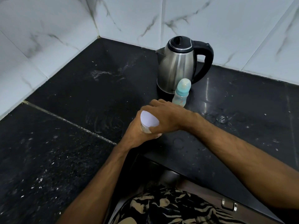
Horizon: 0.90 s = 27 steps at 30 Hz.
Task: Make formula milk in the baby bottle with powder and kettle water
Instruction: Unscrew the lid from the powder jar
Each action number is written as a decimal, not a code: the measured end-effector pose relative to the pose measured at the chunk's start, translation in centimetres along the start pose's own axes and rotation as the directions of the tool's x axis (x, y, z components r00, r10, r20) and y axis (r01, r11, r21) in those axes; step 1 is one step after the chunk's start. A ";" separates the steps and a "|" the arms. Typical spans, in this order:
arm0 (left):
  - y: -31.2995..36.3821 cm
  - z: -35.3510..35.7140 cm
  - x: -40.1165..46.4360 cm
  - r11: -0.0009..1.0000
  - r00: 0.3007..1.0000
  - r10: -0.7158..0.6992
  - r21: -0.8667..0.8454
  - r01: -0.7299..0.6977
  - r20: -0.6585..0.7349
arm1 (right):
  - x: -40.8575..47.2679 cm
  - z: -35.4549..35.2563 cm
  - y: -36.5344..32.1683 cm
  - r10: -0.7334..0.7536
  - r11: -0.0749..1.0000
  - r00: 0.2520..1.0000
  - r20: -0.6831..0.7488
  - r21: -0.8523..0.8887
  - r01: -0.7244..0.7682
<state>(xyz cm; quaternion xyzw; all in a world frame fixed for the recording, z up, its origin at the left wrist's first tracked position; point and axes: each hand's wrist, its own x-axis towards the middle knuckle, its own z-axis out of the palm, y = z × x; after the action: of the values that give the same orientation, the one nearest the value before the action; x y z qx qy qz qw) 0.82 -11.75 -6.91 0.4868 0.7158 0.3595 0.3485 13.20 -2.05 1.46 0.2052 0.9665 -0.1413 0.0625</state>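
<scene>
A clear jar with a pale lilac lid (148, 121) stands on the black counter (64, 143) in front of me. My left hand (135, 135) grips the jar's body from the left. My right hand (166, 115) is curled over the lid from the right. Just behind my hands stands the baby bottle (181, 94), clear with a teal collar and a cloudy cap, upright and untouched. The steel kettle (178, 65) with a black lid and handle sits on its base behind the bottle, handle pointing right. The jar's contents are hidden by my hands.
White marble wall tiles (48, 38) close the corner at left and back. White specks and smears lie on the counter at left. Water drops (221, 118) sit on the counter to the right. A dark drawer front with a metal handle (229, 206) is below the counter edge.
</scene>
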 end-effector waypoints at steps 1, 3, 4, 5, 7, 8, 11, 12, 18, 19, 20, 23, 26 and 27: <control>-0.6 -0.1 0.0 1.000 1.000 0.015 0.001 -0.015 0.004 | -0.1 -0.2 0.1 -0.026 0.998 0.999 0.030 0.057 0.024; -0.9 -0.3 0.1 1.000 0.999 0.028 0.013 -0.028 0.016 | -0.3 -0.3 0.2 -0.033 0.996 0.998 0.045 0.088 0.029; -0.8 -0.2 0.2 1.000 1.000 0.006 0.021 -0.007 0.021 | -0.2 -0.2 0.1 -0.011 0.998 1.000 0.026 0.059 0.009; -0.5 -0.1 0.2 1.000 1.000 -0.024 0.019 0.023 0.020 | -0.1 0.0 0.0 0.013 1.000 1.000 -0.004 0.011 -0.013; 0.2 0.1 0.1 0.997 0.999 -0.044 0.071 0.043 0.015 | 0.3 0.3 -0.3 0.015 0.997 0.999 -0.052 -0.075 -0.018; -0.2 0.1 0.2 0.995 0.999 -0.031 0.095 0.030 0.014 | 0.5 0.3 -0.3 0.000 0.997 0.998 -0.063 -0.079 -0.005; -0.7 0.3 0.5 0.999 1.000 0.018 0.048 -0.019 0.021 | 0.1 0.4 -0.2 -0.013 0.999 0.997 -0.071 0.037 0.016; -0.6 0.3 0.5 0.997 1.000 -0.003 0.073 0.001 0.031 | -0.1 0.6 0.0 -0.013 0.997 0.997 -0.072 0.073 0.019; -0.5 0.3 0.6 0.997 0.997 -0.056 0.063 0.053 0.056 | -0.4 0.7 0.5 -0.065 0.983 0.995 -0.077 0.166 0.078; -0.2 0.3 0.7 0.998 0.997 -0.052 0.046 0.050 0.058 | -0.3 0.6 0.5 -0.071 0.980 0.995 -0.070 0.181 0.082; -0.1 0.3 0.8 0.998 0.997 -0.056 0.039 0.053 0.060 | -0.3 0.5 0.5 -0.076 0.977 0.995 -0.064 0.194 0.087; -0.4 0.0 0.6 0.999 0.998 -0.020 0.036 0.018 0.067 | -0.3 0.4 0.5 -0.086 0.973 0.996 -0.036 0.211 0.092; -0.9 -0.5 0.4 0.998 0.997 0.050 0.036 -0.052 0.061 | -0.3 -0.1 0.2 -0.097 0.968 0.995 0.006 0.233 0.092; -0.9 -0.6 0.4 0.997 0.996 0.055 0.041 -0.058 0.065 | -0.2 -0.3 0.0 -0.105 0.968 0.994 0.027 0.234 0.095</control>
<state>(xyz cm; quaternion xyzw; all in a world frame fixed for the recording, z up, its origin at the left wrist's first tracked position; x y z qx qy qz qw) -0.16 -11.68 -7.44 0.5253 0.6979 0.3382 0.3503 13.33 -2.03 1.77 0.1593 0.9510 -0.2604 0.0499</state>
